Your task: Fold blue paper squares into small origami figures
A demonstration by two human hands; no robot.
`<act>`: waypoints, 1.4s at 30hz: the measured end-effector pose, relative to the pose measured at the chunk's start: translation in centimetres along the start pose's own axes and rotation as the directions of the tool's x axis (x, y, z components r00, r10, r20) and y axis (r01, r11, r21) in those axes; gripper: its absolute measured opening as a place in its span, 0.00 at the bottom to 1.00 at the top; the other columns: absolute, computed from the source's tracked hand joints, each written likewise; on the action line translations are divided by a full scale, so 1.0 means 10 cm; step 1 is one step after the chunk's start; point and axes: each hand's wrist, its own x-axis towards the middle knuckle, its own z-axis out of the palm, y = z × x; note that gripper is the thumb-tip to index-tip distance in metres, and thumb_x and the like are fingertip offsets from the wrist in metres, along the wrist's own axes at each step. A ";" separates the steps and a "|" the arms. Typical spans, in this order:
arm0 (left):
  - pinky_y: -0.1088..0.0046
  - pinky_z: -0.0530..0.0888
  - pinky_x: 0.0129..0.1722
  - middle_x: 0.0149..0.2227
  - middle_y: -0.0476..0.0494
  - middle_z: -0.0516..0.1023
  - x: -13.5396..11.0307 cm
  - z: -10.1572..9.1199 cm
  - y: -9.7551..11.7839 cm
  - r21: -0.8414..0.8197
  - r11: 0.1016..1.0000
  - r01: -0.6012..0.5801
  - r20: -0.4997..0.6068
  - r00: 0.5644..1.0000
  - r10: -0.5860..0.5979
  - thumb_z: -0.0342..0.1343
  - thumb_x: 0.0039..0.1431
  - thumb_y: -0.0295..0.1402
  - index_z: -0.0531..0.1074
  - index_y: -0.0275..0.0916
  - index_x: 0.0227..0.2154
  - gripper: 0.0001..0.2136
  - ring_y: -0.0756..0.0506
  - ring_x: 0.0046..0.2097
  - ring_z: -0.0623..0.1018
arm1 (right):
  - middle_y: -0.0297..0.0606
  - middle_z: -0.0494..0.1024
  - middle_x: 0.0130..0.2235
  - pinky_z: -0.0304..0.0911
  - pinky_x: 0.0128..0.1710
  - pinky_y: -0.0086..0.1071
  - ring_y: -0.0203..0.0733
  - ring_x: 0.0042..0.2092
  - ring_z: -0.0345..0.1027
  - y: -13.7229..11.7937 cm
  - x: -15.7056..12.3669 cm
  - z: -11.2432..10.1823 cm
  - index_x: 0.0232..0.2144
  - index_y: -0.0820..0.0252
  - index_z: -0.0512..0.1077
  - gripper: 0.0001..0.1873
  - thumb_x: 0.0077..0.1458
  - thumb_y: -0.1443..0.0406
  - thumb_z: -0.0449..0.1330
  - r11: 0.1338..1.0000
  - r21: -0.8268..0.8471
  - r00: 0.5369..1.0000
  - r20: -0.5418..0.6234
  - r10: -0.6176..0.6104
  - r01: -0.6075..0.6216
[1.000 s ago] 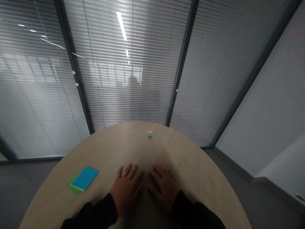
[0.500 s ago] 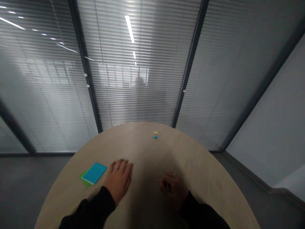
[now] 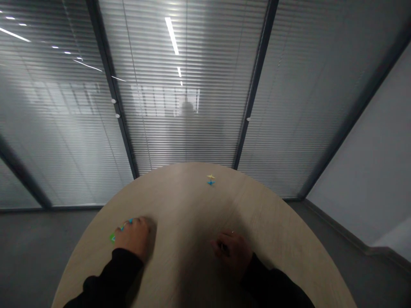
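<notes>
My left hand point(image 3: 133, 235) lies flat on top of a small stack of coloured paper sheets point(image 3: 113, 236) at the left of the round wooden table point(image 3: 199, 214). Only slivers of blue and green show past my fingers, which are stretched out. My right hand point(image 3: 233, 252) rests on the table nearer the middle, with its fingers curled in loosely; nothing shows in it. Far across the table sit a small yellow folded paper figure point(image 3: 210, 176) and a blue one point(image 3: 211, 182), side by side.
Glass partitions with lowered blinds and dark frames point(image 3: 253, 85) stand just behind the table's far edge. Grey floor point(image 3: 28, 239) surrounds the table. A pale wall point(image 3: 379, 171) runs along the right.
My left hand has slid left from the middle of the table onto the paper stack and covers it. My right hand has drawn back a little and curled its fingers.
</notes>
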 end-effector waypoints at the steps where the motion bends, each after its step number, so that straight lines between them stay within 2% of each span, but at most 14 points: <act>1: 0.52 0.73 0.40 0.39 0.25 0.81 0.01 0.01 -0.02 -0.004 1.000 -0.028 0.010 1.000 0.028 0.42 0.62 0.21 0.76 0.29 0.41 0.16 0.32 0.42 0.81 | 0.34 0.67 0.22 0.51 0.26 0.29 0.35 0.24 0.62 -0.01 0.00 0.01 0.18 0.60 0.65 0.20 0.61 0.60 0.52 1.000 0.004 1.000 -0.012 -0.010 0.010; 14: 0.62 0.77 0.38 0.40 0.26 0.82 0.02 -0.14 0.04 -0.013 0.996 -0.091 0.124 0.988 0.092 0.38 0.62 0.15 0.76 0.28 0.40 0.20 0.34 0.42 0.83 | 0.34 0.67 0.23 0.55 0.29 0.31 0.37 0.27 0.62 -0.05 0.03 0.04 0.19 0.58 0.66 0.19 0.61 0.62 0.51 0.995 0.056 0.995 -0.056 -0.081 0.084; 18: 0.58 0.78 0.35 0.36 0.29 0.82 0.03 -0.14 0.05 -0.012 0.995 -0.104 0.033 0.994 0.104 0.39 0.63 0.18 0.76 0.29 0.39 0.18 0.33 0.39 0.83 | 0.34 0.68 0.23 0.56 0.30 0.32 0.37 0.27 0.62 -0.08 0.04 0.04 0.19 0.58 0.66 0.19 0.61 0.62 0.51 0.995 0.050 0.995 -0.054 -0.087 0.090; 21: 0.55 0.77 0.38 0.35 0.32 0.82 0.01 -0.13 0.11 -0.065 0.975 -0.214 -0.155 0.967 0.202 0.44 0.64 0.24 0.77 0.32 0.36 0.14 0.32 0.39 0.82 | 0.34 0.67 0.22 0.56 0.30 0.32 0.37 0.26 0.63 -0.10 0.04 0.02 0.18 0.59 0.66 0.20 0.61 0.61 0.51 0.995 0.075 0.997 -0.044 -0.060 0.063; 23: 0.54 0.76 0.43 0.38 0.34 0.82 -0.02 -0.09 0.19 -0.127 0.921 -0.367 -0.326 0.893 0.311 0.48 0.65 0.29 0.77 0.35 0.37 0.12 0.34 0.42 0.81 | 0.35 0.68 0.23 0.56 0.28 0.31 0.37 0.26 0.63 -0.13 0.05 -0.01 0.19 0.59 0.66 0.20 0.61 0.59 0.51 0.992 0.123 1.000 -0.023 0.004 -0.001; 26: 0.57 0.74 0.49 0.43 0.40 0.83 -0.09 -0.01 0.33 -0.170 0.746 -0.644 -0.580 0.677 0.452 0.48 0.67 0.31 0.77 0.39 0.42 0.12 0.37 0.49 0.77 | 0.35 0.71 0.23 0.57 0.28 0.31 0.38 0.27 0.65 -0.17 0.07 -0.01 0.22 0.59 0.70 0.22 0.62 0.55 0.50 0.947 0.282 0.987 0.006 0.159 -0.154; 28: 0.58 0.72 0.51 0.44 0.43 0.83 -0.13 0.05 0.44 -0.160 0.602 -0.782 -0.683 0.528 0.504 0.49 0.68 0.31 0.77 0.42 0.43 0.11 0.39 0.51 0.76 | 0.38 0.76 0.28 0.62 0.30 0.32 0.39 0.30 0.69 -0.17 0.09 0.01 0.30 0.59 0.73 0.21 0.62 0.51 0.50 0.820 0.510 0.964 0.091 0.251 -0.261; 30: 0.58 0.71 0.53 0.45 0.45 0.82 -0.15 0.08 0.52 -0.115 0.480 -0.869 -0.743 0.397 0.540 0.51 0.67 0.29 0.77 0.44 0.43 0.10 0.40 0.53 0.74 | 0.39 0.77 0.32 0.64 0.30 0.32 0.39 0.30 0.71 -0.14 0.12 0.05 0.40 0.59 0.71 0.24 0.59 0.46 0.52 0.613 0.721 0.932 0.132 0.338 -0.324; 31: 0.57 0.70 0.54 0.46 0.47 0.82 -0.16 0.10 0.56 -0.092 0.439 -0.894 -0.759 0.348 0.550 0.52 0.66 0.29 0.76 0.45 0.43 0.10 0.40 0.53 0.74 | 0.37 0.77 0.31 0.65 0.29 0.32 0.39 0.29 0.71 -0.11 0.13 0.07 0.42 0.59 0.70 0.26 0.57 0.44 0.53 0.505 0.789 0.915 0.173 0.364 -0.350; 33: 0.56 0.68 0.55 0.47 0.48 0.81 -0.16 0.11 0.61 -0.081 0.409 -0.909 -0.774 0.316 0.549 0.54 0.65 0.28 0.77 0.47 0.42 0.09 0.40 0.54 0.73 | 0.35 0.76 0.30 0.65 0.28 0.31 0.38 0.28 0.70 -0.06 0.14 0.09 0.43 0.58 0.68 0.26 0.53 0.44 0.58 0.398 0.840 0.895 0.208 0.394 -0.370; 35: 0.55 0.67 0.56 0.48 0.49 0.80 -0.15 0.12 0.65 -0.114 0.419 -0.901 -0.775 0.344 0.529 0.55 0.64 0.29 0.77 0.49 0.40 0.09 0.40 0.53 0.73 | 0.34 0.75 0.29 0.65 0.29 0.32 0.38 0.28 0.70 -0.01 0.15 0.10 0.42 0.57 0.68 0.25 0.49 0.47 0.64 0.379 0.854 0.894 0.194 0.403 -0.356; 37: 0.55 0.67 0.56 0.50 0.48 0.78 -0.14 0.12 0.69 -0.200 0.436 -0.878 -0.757 0.421 0.501 0.55 0.63 0.28 0.78 0.50 0.38 0.09 0.40 0.54 0.72 | 0.33 0.75 0.29 0.66 0.30 0.34 0.39 0.29 0.69 0.02 0.16 0.09 0.38 0.57 0.69 0.22 0.46 0.51 0.66 0.405 0.852 0.891 0.144 0.430 -0.332; 40: 0.53 0.66 0.57 0.56 0.42 0.71 -0.09 0.11 0.78 -0.480 0.416 -0.772 -0.661 0.630 0.407 0.49 0.63 0.24 0.77 0.45 0.36 0.12 0.37 0.59 0.67 | 0.34 0.75 0.29 0.66 0.31 0.35 0.40 0.29 0.69 0.03 0.16 0.07 0.33 0.58 0.71 0.15 0.47 0.55 0.65 0.460 0.827 0.863 0.058 0.501 -0.323; 42: 0.54 0.68 0.56 0.56 0.37 0.69 -0.04 0.13 0.85 -0.732 0.314 -0.604 -0.544 0.796 0.265 0.45 0.65 0.26 0.73 0.41 0.41 0.11 0.38 0.59 0.68 | 0.35 0.75 0.29 0.67 0.33 0.37 0.41 0.29 0.69 0.02 0.17 0.06 0.34 0.59 0.73 0.14 0.48 0.56 0.64 0.497 0.797 0.840 0.024 0.542 -0.344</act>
